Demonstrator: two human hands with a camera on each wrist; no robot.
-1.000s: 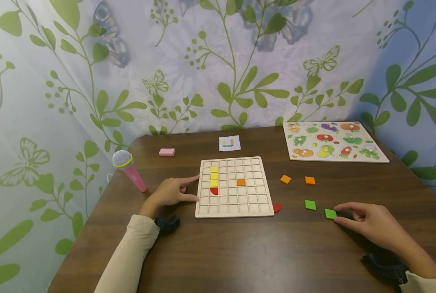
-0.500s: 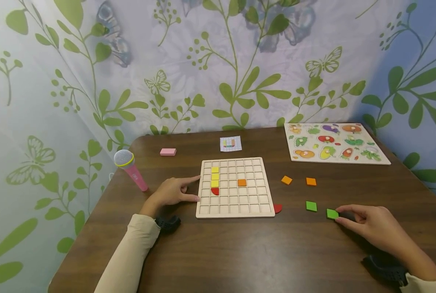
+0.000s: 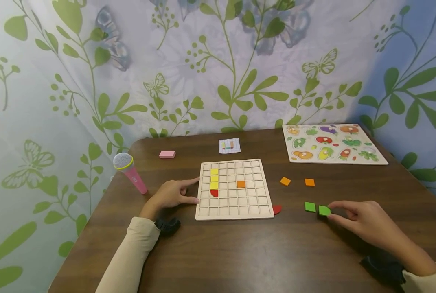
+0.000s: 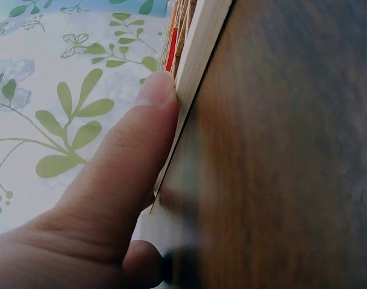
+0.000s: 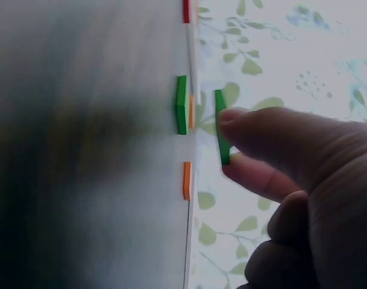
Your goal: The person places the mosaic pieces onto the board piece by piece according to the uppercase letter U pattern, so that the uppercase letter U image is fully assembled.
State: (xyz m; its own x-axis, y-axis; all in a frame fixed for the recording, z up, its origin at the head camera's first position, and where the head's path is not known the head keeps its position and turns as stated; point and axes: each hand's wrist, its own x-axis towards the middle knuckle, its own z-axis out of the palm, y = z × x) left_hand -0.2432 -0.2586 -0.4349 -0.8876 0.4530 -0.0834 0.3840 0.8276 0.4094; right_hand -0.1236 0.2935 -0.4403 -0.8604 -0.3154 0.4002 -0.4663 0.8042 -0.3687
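Observation:
A wooden grid board [image 3: 225, 207] lies on the table, with a column of yellow square tiles [image 3: 214, 178], a red quarter-round tile [image 3: 214, 193] below them and one orange tile [image 3: 241, 184]. My left hand [image 3: 171, 193] touches the board's left edge with thumb and index finger spread and extended; the left wrist view shows the thumb [image 4: 132, 144] against the rim. Between thumb and index finger, my right hand [image 3: 366, 221] pinches a green square tile [image 3: 324, 211]. In the right wrist view, that held tile [image 5: 222, 129] is raised off the table. A second green tile [image 3: 310, 207] lies just left of it.
Two loose orange tiles [image 3: 285, 181] lie right of the board, and a red piece [image 3: 277, 209] touches its lower right corner. Behind are a small pattern card [image 3: 229, 145], a pink block [image 3: 167, 154] and a vegetable puzzle [image 3: 335, 144]. A pink microphone [image 3: 135, 178] lies left.
My right hand has lifted the green tile from the table and moved it slightly left, closer to the other green tile. My left hand stays at the board's edge.

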